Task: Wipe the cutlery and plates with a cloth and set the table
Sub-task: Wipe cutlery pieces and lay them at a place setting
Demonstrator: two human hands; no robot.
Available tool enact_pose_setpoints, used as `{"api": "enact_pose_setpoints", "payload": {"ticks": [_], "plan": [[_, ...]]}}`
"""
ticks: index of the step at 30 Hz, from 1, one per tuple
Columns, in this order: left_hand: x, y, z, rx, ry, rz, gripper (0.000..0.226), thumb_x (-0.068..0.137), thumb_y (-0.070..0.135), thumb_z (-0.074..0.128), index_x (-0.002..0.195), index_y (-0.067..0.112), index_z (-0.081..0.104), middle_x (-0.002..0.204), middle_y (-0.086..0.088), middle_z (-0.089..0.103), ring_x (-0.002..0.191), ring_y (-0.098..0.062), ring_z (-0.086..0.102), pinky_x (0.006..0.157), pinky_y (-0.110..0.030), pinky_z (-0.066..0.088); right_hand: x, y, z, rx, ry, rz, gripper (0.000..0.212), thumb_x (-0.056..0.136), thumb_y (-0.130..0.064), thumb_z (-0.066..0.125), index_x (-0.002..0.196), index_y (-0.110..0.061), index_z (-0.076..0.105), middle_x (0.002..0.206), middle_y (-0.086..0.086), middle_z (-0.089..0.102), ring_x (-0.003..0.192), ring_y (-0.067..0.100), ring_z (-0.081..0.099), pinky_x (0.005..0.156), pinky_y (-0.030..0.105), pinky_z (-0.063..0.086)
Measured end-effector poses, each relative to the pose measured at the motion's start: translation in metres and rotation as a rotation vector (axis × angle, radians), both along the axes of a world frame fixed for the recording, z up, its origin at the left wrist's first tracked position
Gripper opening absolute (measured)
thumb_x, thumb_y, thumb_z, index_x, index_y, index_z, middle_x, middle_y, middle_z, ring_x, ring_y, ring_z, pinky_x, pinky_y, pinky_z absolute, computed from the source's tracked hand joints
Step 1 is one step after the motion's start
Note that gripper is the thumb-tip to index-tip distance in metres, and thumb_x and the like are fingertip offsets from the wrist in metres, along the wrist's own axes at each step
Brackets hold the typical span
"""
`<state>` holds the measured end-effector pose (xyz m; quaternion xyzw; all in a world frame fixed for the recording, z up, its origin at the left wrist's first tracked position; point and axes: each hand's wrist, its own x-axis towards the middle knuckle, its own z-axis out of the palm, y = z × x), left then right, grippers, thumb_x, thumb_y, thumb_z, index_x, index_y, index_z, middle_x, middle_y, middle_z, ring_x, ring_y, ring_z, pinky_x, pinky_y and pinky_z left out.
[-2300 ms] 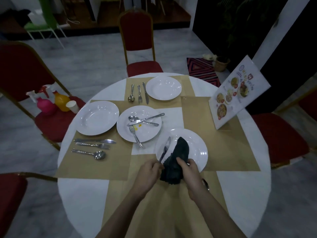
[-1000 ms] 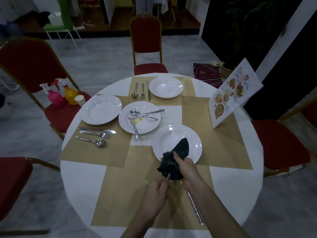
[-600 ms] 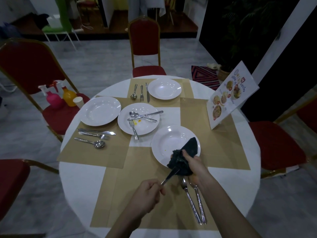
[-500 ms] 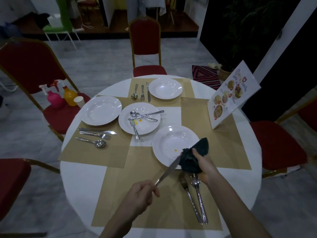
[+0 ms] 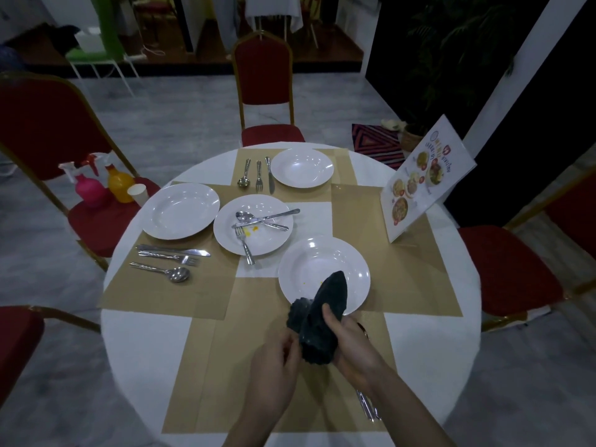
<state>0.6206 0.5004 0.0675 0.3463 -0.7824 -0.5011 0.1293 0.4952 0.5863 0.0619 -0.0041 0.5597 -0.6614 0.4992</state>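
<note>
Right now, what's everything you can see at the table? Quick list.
table: 1, white, round, tan mats
plates: 4, white; far, left, centre dirty, near
set cutlery: far trio, left trio, pair under right arm
dirty cutlery: knife, fork, spoon on centre plate
menu: 1, white, right edge
chairs: red, around table
bottles: pink, orange, plus cup, on left chair
cloth: 1, dark, in both hands
left hand: at cloth
right hand: gripping cloth
</note>
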Motion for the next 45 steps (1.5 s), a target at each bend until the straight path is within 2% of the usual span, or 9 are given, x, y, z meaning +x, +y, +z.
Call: {"api": "enact_pose_setpoints", "payload": {"ticks": [4,9,12,15,21,25,29,38,45], "plan": [[-0.004,0.022,-0.001,0.112,0.0,-0.042,0.026,0.097,0.016,0.049,0.073,0.009,0.057,0.052,0.004,0.051,0.049,-0.005,0.044,0.052,-0.026,0.035,0.004,-0.006,0.003,0.075,0.071,-0.114,0.03,0.098,-0.032,0.054,0.115,-0.011,0.064,0.107,0.009,0.074,0.101,0.023,0.07,0.085,0.039,0.056],[-0.003,0.031,0.002,0.213,-0.006,0.001,0.028,0.098,0.019,0.048,0.072,0.015,0.057,0.046,0.004,0.048,0.044,-0.008,0.039,0.051,-0.028,0.033,-0.015,-0.012,-0.001,0.237,0.164,-0.193,0.045,0.085,-0.054,0.063,0.109,-0.016,0.068,0.097,0.004,0.076,0.095,0.025,0.071,0.09,0.05,0.054],[-0.006,0.025,0.003,0.223,0.001,0.088,0.028,0.098,0.014,0.048,0.07,0.016,0.055,0.048,0.01,0.049,0.046,-0.004,0.04,0.05,-0.024,0.032,0.006,-0.017,0.011,0.218,0.179,-0.113,0.028,0.093,-0.039,0.059,0.104,-0.015,0.069,0.093,0.005,0.076,0.09,0.022,0.072,0.086,0.045,0.057],[-0.007,0.019,0.008,0.204,0.006,0.122,0.031,0.096,0.011,0.047,0.068,0.021,0.053,0.05,0.014,0.051,0.046,0.002,0.042,0.047,-0.018,0.031,0.018,-0.02,0.012,0.179,0.177,-0.081,0.024,0.095,-0.033,0.059,0.105,-0.013,0.069,0.094,0.007,0.076,0.091,0.022,0.071,0.085,0.044,0.057],[-0.004,0.021,0.015,0.15,-0.036,0.071,0.027,0.096,0.016,0.047,0.072,0.017,0.058,0.049,0.007,0.045,0.045,-0.006,0.037,0.05,-0.026,0.03,-0.017,-0.033,0.006,0.268,0.174,-0.189,0.032,0.092,-0.037,0.062,0.106,-0.009,0.066,0.095,0.01,0.074,0.093,0.028,0.07,0.089,0.047,0.055],[-0.006,0.012,0.015,0.141,-0.035,0.122,0.03,0.097,0.016,0.047,0.068,0.014,0.051,0.057,0.007,0.049,0.05,-0.005,0.039,0.05,-0.023,0.03,0.006,-0.034,0.001,0.271,0.193,-0.068,0.031,0.092,-0.036,0.062,0.105,-0.008,0.067,0.094,0.011,0.075,0.091,0.026,0.071,0.086,0.047,0.056],[-0.004,0.014,0.016,0.141,-0.05,0.092,0.028,0.096,0.015,0.047,0.069,0.014,0.054,0.054,0.009,0.049,0.048,-0.003,0.038,0.047,-0.02,0.029,-0.001,-0.033,-0.002,0.317,0.241,-0.097,0.03,0.093,-0.033,0.061,0.106,-0.007,0.066,0.094,0.01,0.073,0.089,0.024,0.069,0.081,0.039,0.058],[0.002,0.014,0.012,0.121,-0.089,0.085,0.03,0.096,0.013,0.047,0.067,0.014,0.052,0.057,0.008,0.052,0.047,0.0,0.042,0.047,-0.016,0.03,0.017,-0.027,-0.009,0.309,0.178,-0.075,0.026,0.092,-0.034,0.062,0.102,-0.01,0.066,0.093,0.01,0.074,0.089,0.026,0.071,0.085,0.049,0.057],[0.002,0.014,0.011,0.112,-0.113,-0.011,0.024,0.096,0.016,0.046,0.078,0.011,0.061,0.055,0.009,0.052,0.046,-0.001,0.042,0.048,-0.018,0.03,-0.007,-0.025,-0.009,0.327,0.166,-0.26,0.024,0.093,-0.03,0.062,0.105,-0.009,0.064,0.098,0.01,0.07,0.091,0.025,0.066,0.084,0.043,0.056]]}}
